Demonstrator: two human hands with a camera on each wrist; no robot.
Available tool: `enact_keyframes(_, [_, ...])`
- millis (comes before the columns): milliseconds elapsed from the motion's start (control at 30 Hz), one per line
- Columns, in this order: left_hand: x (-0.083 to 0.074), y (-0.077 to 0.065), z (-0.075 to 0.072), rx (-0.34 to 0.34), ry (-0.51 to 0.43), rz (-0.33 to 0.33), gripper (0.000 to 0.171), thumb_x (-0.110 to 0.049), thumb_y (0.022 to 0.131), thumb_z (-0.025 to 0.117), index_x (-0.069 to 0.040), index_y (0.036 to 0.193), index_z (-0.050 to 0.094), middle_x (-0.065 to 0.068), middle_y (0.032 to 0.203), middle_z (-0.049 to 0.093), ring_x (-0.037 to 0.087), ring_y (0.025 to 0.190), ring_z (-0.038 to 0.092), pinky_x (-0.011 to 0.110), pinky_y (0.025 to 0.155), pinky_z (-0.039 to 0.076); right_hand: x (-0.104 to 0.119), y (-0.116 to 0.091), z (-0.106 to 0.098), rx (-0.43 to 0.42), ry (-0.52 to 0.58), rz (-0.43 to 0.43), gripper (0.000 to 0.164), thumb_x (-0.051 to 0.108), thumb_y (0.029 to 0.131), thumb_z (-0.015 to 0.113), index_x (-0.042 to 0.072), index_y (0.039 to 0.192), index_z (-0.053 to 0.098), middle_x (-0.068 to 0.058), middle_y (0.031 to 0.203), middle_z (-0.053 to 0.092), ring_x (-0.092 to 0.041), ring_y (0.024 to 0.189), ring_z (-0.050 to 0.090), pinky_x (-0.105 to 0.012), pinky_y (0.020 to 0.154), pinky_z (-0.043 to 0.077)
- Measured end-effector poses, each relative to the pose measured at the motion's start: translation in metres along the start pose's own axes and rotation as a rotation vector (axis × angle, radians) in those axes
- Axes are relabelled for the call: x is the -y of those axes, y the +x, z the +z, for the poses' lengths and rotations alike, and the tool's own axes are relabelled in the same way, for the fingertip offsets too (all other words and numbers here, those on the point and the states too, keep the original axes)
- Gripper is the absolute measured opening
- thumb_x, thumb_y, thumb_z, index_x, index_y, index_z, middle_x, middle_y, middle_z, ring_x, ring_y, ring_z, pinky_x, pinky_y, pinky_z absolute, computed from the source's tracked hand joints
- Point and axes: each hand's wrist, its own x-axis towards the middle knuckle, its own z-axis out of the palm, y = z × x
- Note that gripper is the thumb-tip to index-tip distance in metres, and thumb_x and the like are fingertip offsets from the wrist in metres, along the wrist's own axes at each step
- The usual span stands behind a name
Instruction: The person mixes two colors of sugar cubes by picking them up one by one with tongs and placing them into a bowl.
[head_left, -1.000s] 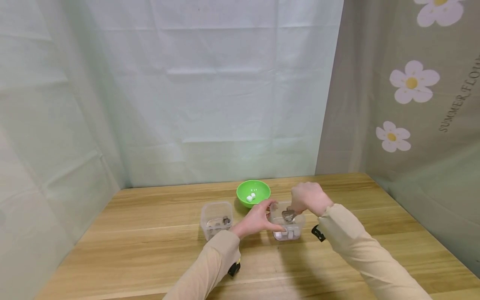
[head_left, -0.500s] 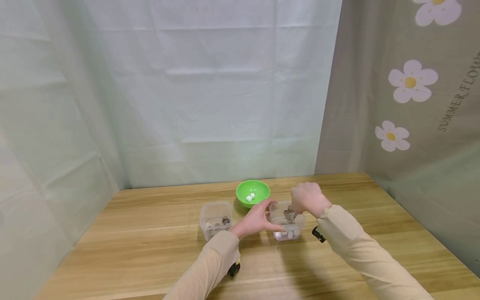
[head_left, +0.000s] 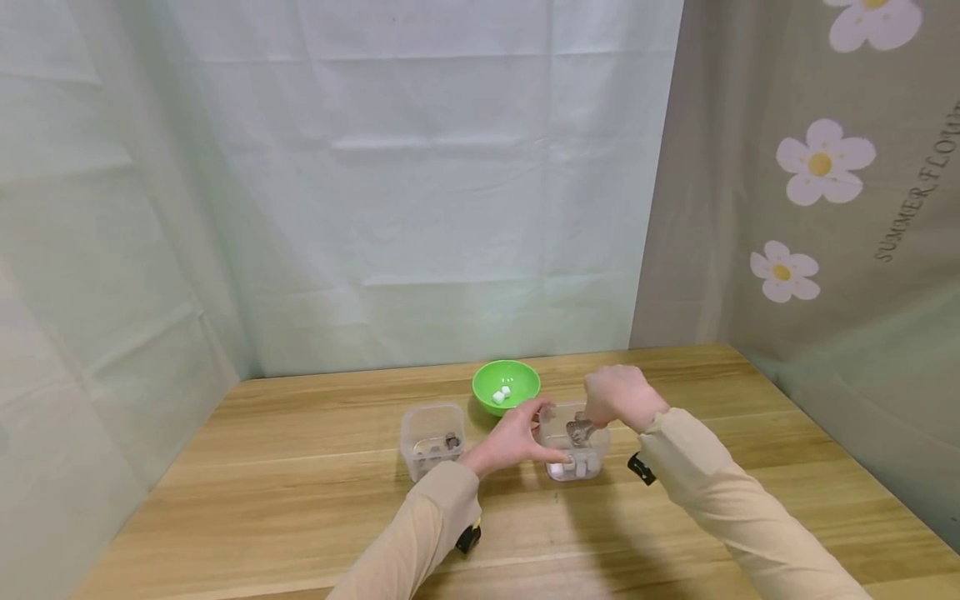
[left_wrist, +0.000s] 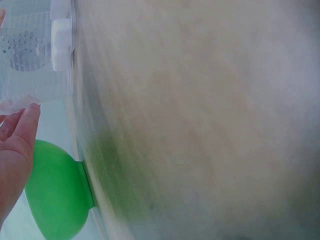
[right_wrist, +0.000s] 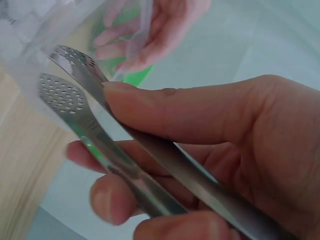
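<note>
1. One wood-grain table [head_left: 285,492], under both hands.
2. L hand [head_left: 517,435]: gripping clear plastic tub [head_left: 555,440], thumb nr side, fingers far side; prob. to steady it.
3. R hand [head_left: 621,398]: holding metal tongs [right_wrist: 167,159] btwn thumb & fingers, angled down, apparently so tips clear the tub wall.
4. Second tub [head_left: 435,421]: just L of L hand, unheld.
5. Green bowl [head_left: 521,392]: just beyond L hand, presumably for easy reach.
6. Tongs' perforated tips: apart, below R hand, seemingly in held tub.
7. White cubes [head_left: 581,468]: in held tub, nr L thumb; 2 more in bowl.
8. Dark bits: second tub, unclear.
</note>
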Motion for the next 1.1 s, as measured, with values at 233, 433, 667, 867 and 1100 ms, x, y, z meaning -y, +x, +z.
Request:
enact_keyframes(233, [0.003,0.001,0.001,0.001,0.02,-0.011,0.08,-0.049,0.042,0.059,-0.009,0.106,0.033,-0.005,0.092,0.039,0.01,0.079,0.04,0.023,0.065,0.034,-0.005,0.002,0.004,-0.018,0.029,-0.015,0.015,0.004,0.052,0.045,0.014,0.047,0.035,0.001,0.046,0.033,-0.01,0.038,0.026,-0.021,0.032,0.023])
enact_keyframes(433, [-0.007,-0.001,-0.004,0.013,-0.013,-0.031,0.078,-0.047,0.043,0.06,-0.011,0.107,0.032,-0.002,0.095,0.039,0.02,0.083,0.039,0.026,0.065,0.034,-0.007,-0.003,0.001,0.006,0.087,-0.027,0.01,0.003,0.054,0.039,0.012,0.05,0.042,-0.001,0.044,0.041,-0.009,0.03,0.036,-0.02,0.028,0.027])
enact_keyframes(667, [-0.002,-0.002,-0.001,0.011,0.001,-0.042,0.081,-0.048,0.042,0.059,-0.013,0.109,0.03,-0.002,0.097,0.038,0.019,0.083,0.039,0.026,0.065,0.034,-0.016,-0.009,-0.003,0.006,0.189,-0.032,0.012,0.014,0.062,0.047,0.011,0.05,0.044,-0.001,0.037,0.039,-0.009,0.025,0.03,-0.02,0.026,0.024])
enact_keyframes(867, [0.002,-0.001,0.001,0.002,0.013,-0.022,0.082,-0.05,0.041,0.058,-0.012,0.108,0.03,-0.004,0.096,0.037,0.019,0.082,0.039,0.024,0.065,0.034,-0.028,-0.015,-0.007,0.0,0.246,-0.027,0.027,0.032,0.061,0.053,0.013,0.045,0.041,0.003,0.032,0.03,-0.009,0.026,0.028,-0.021,0.026,0.025])
enact_keyframes(1100, [-0.004,-0.002,-0.001,-0.015,0.015,-0.027,0.081,-0.048,0.041,0.06,-0.011,0.107,0.032,-0.003,0.093,0.039,0.015,0.081,0.039,0.026,0.067,0.033,-0.043,-0.024,-0.018,-0.039,0.291,-0.038,0.026,0.021,0.062,0.05,0.011,0.04,0.04,0.001,0.031,0.033,-0.01,0.024,0.03,-0.023,0.027,0.03])
